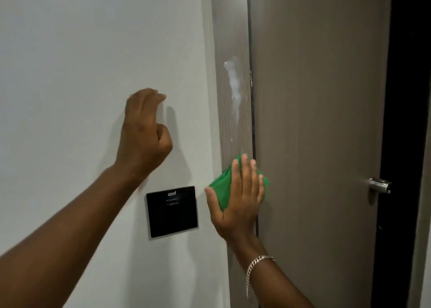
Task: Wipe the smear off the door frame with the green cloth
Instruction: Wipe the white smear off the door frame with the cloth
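A white smear [234, 83] runs down the grey wood-grain door frame [229, 132], from about a third of the way down to a small drop lower down. My right hand [240, 198] presses the green cloth [221, 191] flat against the frame, well below the smear. The cloth shows at the fingertips, between thumb and palm, and at the hand's right edge. My left hand [144, 130] rests against the white wall to the left of the frame, fingers curled, holding nothing.
A black square wall panel [172, 211] sits on the white wall [81, 62] just left of my right hand. The brown door [321, 121] stands to the right of the frame, with a metal handle [379, 186] near its dark right edge.
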Available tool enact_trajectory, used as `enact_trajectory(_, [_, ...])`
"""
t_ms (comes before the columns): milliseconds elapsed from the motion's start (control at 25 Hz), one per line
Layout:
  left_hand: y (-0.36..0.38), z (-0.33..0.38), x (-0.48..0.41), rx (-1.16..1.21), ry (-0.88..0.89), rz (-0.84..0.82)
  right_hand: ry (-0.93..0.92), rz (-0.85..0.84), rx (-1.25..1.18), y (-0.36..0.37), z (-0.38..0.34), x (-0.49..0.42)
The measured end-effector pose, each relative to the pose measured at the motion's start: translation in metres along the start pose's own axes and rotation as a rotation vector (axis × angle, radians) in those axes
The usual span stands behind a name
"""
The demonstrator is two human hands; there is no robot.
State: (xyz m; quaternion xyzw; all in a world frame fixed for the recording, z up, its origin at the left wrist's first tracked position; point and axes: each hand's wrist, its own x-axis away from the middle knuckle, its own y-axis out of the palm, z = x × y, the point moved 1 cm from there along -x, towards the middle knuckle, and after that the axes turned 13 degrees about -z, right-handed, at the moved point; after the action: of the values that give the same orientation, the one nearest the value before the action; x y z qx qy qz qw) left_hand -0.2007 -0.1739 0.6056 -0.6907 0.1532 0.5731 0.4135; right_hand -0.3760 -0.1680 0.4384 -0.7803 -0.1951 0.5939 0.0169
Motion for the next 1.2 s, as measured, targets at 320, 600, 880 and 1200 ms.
enact_trajectory(320, [0.021,-0.033,-0.017,-0.565,0.022,-0.133,-0.154,0.087,0.021,-0.003,0.005,-0.04])
enact_trajectory(600, [0.022,-0.029,-0.018,-0.656,0.021,-0.118,-0.025,0.09,-0.03,-0.007,0.007,-0.049])
enact_trajectory(880, [0.016,-0.032,-0.041,-0.661,0.027,-0.082,-0.177,0.076,-0.028,-0.004,0.014,-0.036])
enact_trajectory(1200, [0.014,-0.034,-0.051,-0.668,0.052,-0.069,-0.28,0.067,0.036,-0.011,0.013,-0.062])
